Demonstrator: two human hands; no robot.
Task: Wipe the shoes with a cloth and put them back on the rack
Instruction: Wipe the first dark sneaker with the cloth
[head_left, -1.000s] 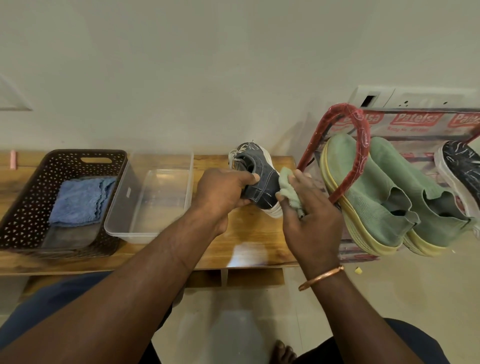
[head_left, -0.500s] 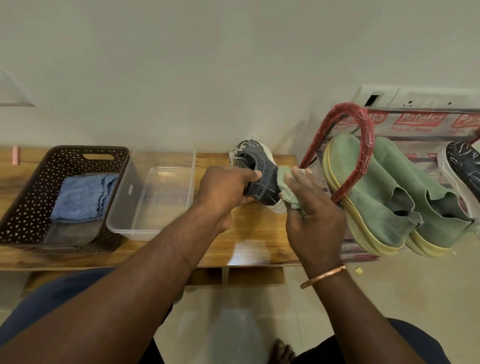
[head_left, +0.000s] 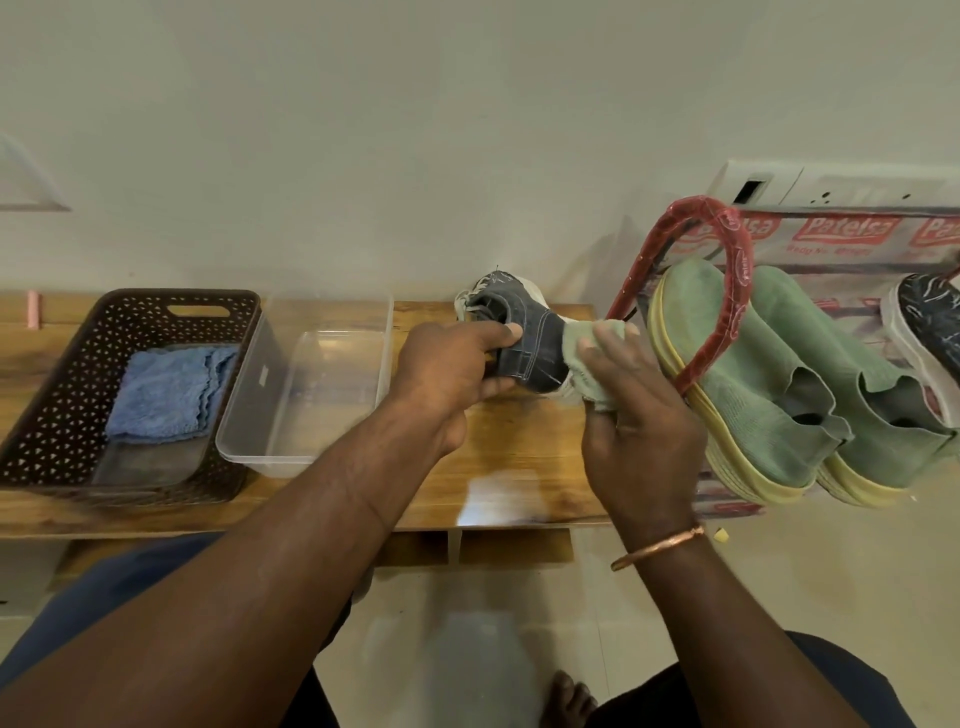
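Head view: fingers of my left hand (head_left: 452, 374) stay clamped on the collar of the denim shoe (head_left: 530, 338), at the back of the counter (head_left: 519, 467) just left of the rack (head_left: 727, 291). Fingers of my right hand (head_left: 639, 431) pinch the green cloth (head_left: 582, 353) against the shoe's heel side. Since a second ago the cloth has slid up from the sole edge onto the upper, so I judge wiping is mid-stroke and the shoe is not yet racked.

Four shoes (head_left: 530, 338) (head_left: 727, 374) (head_left: 841, 389) (head_left: 930, 332), two cloths (head_left: 582, 353) (head_left: 166, 389), one basket (head_left: 130, 299), one tub (head_left: 332, 307).
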